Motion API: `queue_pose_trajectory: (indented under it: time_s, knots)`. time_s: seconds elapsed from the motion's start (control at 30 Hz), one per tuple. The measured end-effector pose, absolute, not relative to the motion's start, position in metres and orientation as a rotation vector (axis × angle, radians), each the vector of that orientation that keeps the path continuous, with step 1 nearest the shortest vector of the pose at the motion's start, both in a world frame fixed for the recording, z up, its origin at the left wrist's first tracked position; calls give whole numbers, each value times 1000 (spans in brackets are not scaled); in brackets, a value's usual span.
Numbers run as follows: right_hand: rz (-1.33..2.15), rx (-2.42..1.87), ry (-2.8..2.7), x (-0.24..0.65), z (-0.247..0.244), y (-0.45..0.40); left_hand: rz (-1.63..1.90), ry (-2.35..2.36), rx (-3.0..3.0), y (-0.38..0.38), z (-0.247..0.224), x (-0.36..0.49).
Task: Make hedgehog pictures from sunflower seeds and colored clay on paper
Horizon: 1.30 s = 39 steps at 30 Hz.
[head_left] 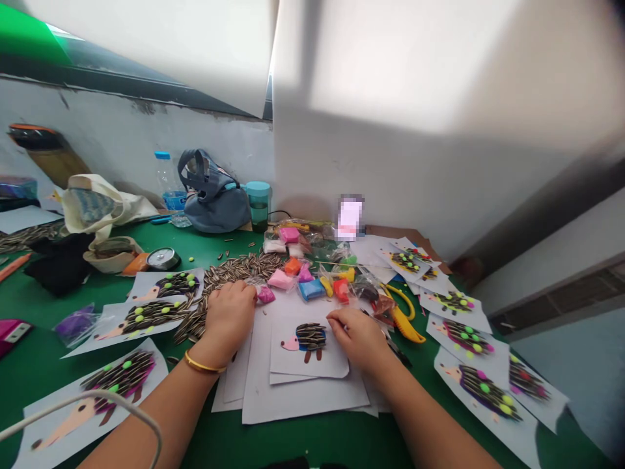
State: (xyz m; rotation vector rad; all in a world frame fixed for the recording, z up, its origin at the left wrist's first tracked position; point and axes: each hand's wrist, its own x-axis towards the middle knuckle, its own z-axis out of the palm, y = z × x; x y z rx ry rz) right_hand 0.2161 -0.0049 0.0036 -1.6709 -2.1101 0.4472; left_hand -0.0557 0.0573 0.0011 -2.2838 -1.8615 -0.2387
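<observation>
A small white card (288, 365) lies on a stack of white paper in front of me. It carries a hedgehog (310, 337) with a pink face, a blue body edge, brown feet and a back of striped sunflower seeds. My right hand (359, 339) rests at the card's right side, thumb and forefinger pinched together near the hedgehog; what they hold, if anything, is too small to make out. My left hand (230, 316), with a gold bangle, bends over the edge of the sunflower seed pile (244, 268). Its fingers are curled and their tips are hidden.
Several bags of coloured clay (312, 288) lie beyond the paper, beside yellow-handled scissors (407, 324). Finished hedgehog cards flank me, left (161, 316) and right (471, 342). A blue bag (215, 202), a teal-lidded cup (258, 208) and a blurred-out phone (349, 217) stand by the wall.
</observation>
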Motion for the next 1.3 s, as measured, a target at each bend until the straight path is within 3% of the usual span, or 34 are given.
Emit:
queue_pose_trajectory:
  time_s: [0.17, 0.4, 0.6, 0.7, 0.9, 1.3]
  knots:
    - [386, -1575, -2042, 218, 0, -6, -451, -1878, -2303, 57, 9, -55]
    - [330, -1210, -2058, 195, 2, -20, -1651, -1890, -2865, 20, 7, -12]
    - [321, -1160, -2069, 184, 8, -27, -1988, -2205, -3109, 0, 8, 8]
    - [312, -1133, -2046, 187, 9, -27, -1917, -2183, -3180, 0, 10, 7]
    - [338, -1060, -2019, 187, 7, -27, -1306, -2028, -3505, -3, 17, 6]
    - [370, -1031, -2000, 174, -1, -28, -1309, -2113, -3412, 2, 11, 5]
